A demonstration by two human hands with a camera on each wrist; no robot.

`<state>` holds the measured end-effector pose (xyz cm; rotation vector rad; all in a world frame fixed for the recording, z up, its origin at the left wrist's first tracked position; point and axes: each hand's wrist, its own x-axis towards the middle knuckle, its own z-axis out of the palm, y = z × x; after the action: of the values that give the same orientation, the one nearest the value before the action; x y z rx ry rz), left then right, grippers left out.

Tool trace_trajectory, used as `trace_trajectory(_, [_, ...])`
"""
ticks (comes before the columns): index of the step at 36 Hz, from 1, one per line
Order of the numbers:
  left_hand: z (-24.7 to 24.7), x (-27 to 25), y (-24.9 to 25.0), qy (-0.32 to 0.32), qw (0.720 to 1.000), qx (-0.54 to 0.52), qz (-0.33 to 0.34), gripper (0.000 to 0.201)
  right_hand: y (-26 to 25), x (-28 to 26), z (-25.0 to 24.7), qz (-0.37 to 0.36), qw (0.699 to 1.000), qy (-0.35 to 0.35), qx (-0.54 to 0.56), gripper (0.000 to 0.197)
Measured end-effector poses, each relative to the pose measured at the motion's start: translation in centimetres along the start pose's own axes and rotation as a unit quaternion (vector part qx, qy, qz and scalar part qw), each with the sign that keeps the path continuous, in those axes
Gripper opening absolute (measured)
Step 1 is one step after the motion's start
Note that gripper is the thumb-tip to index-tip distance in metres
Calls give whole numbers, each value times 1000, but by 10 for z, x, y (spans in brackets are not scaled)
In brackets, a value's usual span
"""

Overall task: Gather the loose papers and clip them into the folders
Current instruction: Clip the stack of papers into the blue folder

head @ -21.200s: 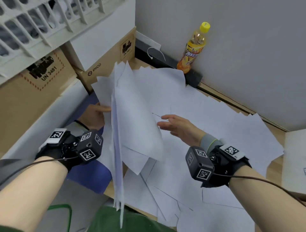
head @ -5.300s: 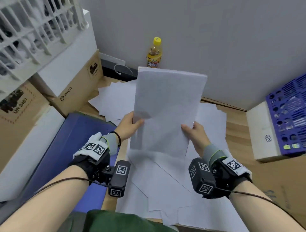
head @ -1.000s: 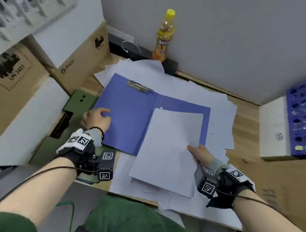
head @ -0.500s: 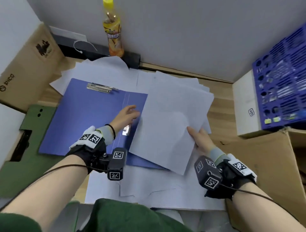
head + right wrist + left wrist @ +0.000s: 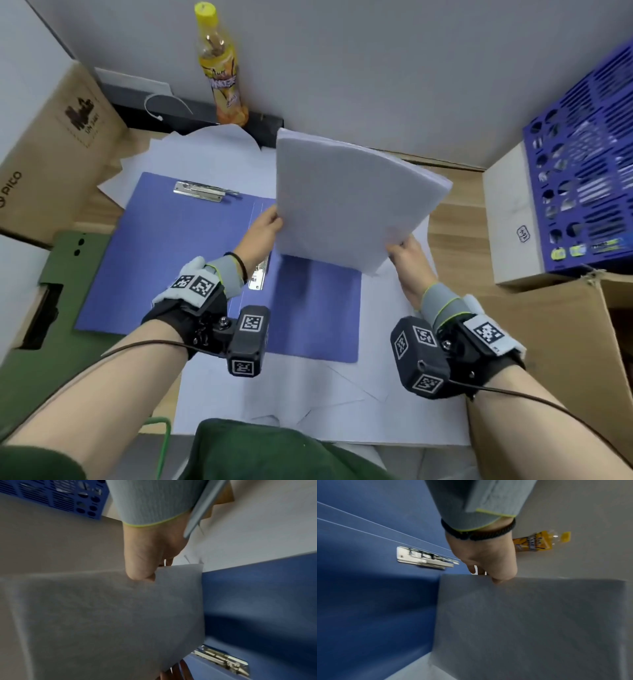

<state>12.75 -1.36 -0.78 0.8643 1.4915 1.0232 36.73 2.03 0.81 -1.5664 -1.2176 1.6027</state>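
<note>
Place: an office storeroom or back-office corner.
Surface (image 5: 455,202): pale wood, pushed into the angle of plain grey walls.
Paperwork: loose white sheets (image 5: 219,154) spread across it, with an open blue folder (image 5: 164,260) lying on top.
Storage: brown shipping cartons (image 5: 51,144) stacked at the left, another open carton (image 5: 565,342) at the right.
Extras: a blue perforated crate (image 5: 589,171) on a white box (image 5: 510,219); a yellow drink bottle (image 5: 221,72) by the wall.

At the left edge of the head view, a cardboard box (image 5: 51,154) carries "PICO" on its lower side and a dark stamp with "UN" and unreadable digits higher up. The bottle (image 5: 222,78) label at upper centre is too blurred to read.
</note>
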Motion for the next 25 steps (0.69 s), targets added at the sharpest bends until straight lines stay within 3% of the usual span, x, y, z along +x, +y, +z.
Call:
trace_trajectory(7, [-5,7,-3,13,1000,8,-4,30,-7,16,-1,-1,999,13,-44,26])
trace_trajectory(12, [-16,17,-2,10,997,65,-38,30,-13,25,4,6,997,-15,-77,41])
trace_trajectory(16, [-24,16,-14,-22,987,105,-123,25,4,21,10,53,995,-46,-71,45])
trace_trajectory(19, [-39,13,-28,34,981,62,-183,24,28,18,14,102,992,-53,-61,39])
trace_trajectory(25, [-65,14,-46,77,972,65,-213,33,62,13,8,173,983,-34,-53,28])
